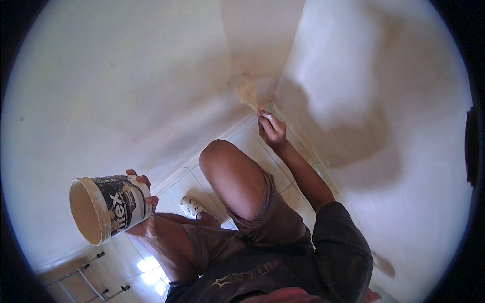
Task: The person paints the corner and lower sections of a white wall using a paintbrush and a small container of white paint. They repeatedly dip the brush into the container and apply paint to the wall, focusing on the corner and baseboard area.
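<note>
My right hand (273,129) is closed round the handle of a paintbrush (246,93) coated in beige paint. The brush's bristle end lies against the wall (166,76) close to the room's corner. At the lower left, my left hand (146,207) grips a round plastic paint bucket (124,202) with a black and white label. That bucket is tipped on its side, its mouth turned left, and beige paint coats the inside. Part of the left hand is hidden behind the bucket.
A second wall (343,101) meets the first at the corner on the right. Pale floor tiles (202,182) run below, with my speckled clog (192,207) on them. My bent knee (225,156) rises between the hands. A metal frame like a ladder (83,278) lies at the lower left.
</note>
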A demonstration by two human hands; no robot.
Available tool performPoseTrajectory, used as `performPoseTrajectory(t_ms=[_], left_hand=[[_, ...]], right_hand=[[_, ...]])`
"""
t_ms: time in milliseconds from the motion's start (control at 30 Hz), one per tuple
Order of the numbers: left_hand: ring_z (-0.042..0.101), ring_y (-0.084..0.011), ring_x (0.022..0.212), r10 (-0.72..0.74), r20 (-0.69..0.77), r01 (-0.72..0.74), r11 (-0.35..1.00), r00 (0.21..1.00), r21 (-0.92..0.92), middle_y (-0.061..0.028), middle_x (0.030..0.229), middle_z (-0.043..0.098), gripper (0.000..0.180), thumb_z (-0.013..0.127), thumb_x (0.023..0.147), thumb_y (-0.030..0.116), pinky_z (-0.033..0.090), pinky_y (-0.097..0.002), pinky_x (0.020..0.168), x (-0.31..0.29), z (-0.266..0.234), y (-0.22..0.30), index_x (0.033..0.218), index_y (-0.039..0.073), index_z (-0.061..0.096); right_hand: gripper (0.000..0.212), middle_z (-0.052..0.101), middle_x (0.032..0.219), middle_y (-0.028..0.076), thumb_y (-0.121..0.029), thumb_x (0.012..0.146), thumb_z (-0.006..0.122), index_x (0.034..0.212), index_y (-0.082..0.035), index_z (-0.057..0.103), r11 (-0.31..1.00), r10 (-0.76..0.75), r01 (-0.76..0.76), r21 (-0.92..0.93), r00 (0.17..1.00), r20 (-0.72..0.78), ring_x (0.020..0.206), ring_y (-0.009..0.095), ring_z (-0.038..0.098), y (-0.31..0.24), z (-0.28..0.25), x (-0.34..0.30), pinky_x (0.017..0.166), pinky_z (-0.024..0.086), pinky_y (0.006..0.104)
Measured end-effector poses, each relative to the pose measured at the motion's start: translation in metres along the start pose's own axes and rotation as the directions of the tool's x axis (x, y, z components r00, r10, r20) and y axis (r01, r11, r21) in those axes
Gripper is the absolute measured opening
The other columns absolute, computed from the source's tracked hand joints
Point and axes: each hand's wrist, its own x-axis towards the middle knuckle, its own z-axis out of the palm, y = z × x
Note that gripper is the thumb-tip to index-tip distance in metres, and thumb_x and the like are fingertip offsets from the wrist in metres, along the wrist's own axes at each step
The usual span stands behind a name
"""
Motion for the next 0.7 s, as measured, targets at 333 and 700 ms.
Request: performPoseTrajectory(t_ms=[333,700], left_hand=[[0.021,-0.0386,0.148,0.002,0.021,-0.002,1.0,1.0,0.011,-0.0143,0.163,0.022,0.074,0.078,0.086,0.037,0.041,-0.0616,0.104,0.001,-0.008,-0.004,0.152,0.02,0.047],[0.02,-0.0391,0.148,-0.018,0.047,0.016,0.999,0.999,0.029,-0.0168,0.162,0.022,0.076,0.079,0.085,0.038,0.041,-0.0618,0.107,-0.003,-0.01,0.0,0.152,0.022,0.046]], right_hand=[[0.015,0.073,0.109,0.018,0.004,0.087,0.071,0.101,0.004,0.072,0.999,0.043,-0.047,0.015,0.983,0.178,0.086,0.026,0.076,0.016,0.015,-0.073,0.064,0.063,0.0331],[0.021,0.07,0.097,0.012,0.001,0.085,0.069,0.106,0.003,0.071,0.997,0.078,-0.072,-0.035,0.966,0.245,0.079,0.024,0.074,0.014,0.018,-0.109,0.058,0.061,0.0344]])
